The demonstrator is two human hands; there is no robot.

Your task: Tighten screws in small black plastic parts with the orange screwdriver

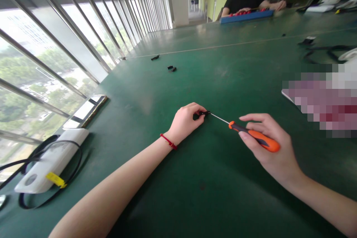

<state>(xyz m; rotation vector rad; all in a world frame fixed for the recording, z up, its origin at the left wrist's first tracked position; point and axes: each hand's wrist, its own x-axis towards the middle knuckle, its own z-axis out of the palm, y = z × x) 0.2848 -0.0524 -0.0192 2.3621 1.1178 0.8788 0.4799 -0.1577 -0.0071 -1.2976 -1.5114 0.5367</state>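
Observation:
My left hand (pixel 188 121) rests on the green table with its fingers pinched round a small black part (pixel 205 113), mostly hidden by the fingers. In my right hand (pixel 275 148) lies a screwdriver (pixel 263 140) with an orange and dark grey handle. Its thin metal shaft points left, and the tip meets the black part at my left fingertips. The thumb of my right hand is under the handle near its front, while the fingers curve above it. Further up the table lie a pair of small black pieces (pixel 172 68) and another black piece (pixel 155 57).
At left are a white power strip (pixel 52 161) with black cables and a flat shiny device (pixel 86 111), beside a metal railing (pixel 111 15). Across the table (pixel 223 67) a person sits behind a blue tray (pixel 247 16) holding red items. Cables (pixel 329 50) and a blurred-out item lie at right.

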